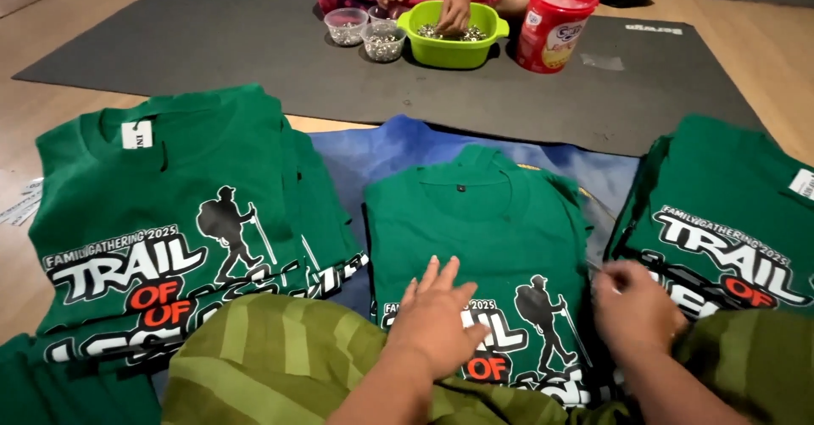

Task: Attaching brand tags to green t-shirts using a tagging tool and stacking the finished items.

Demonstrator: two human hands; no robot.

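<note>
A folded green T-shirt point(479, 222) with a white and red hiker print lies in front of me on a blue cloth point(381, 158). My left hand point(437, 319) rests flat on its lower front, fingers spread. My right hand point(636, 306) is at the shirt's right edge with the fingers curled in; whether it pinches the fabric is unclear. Stacks of the same green shirts lie to the left point(170, 213) and to the right point(729, 222). My striped olive-green knees fill the bottom of the view.
A dark grey mat point(212, 44) covers the wooden floor beyond the shirts. Another person in pink sits at its far side, a hand in a green bowl point(454, 31) of small pieces, beside two clear cups point(365, 33) and a red canister point(553, 25).
</note>
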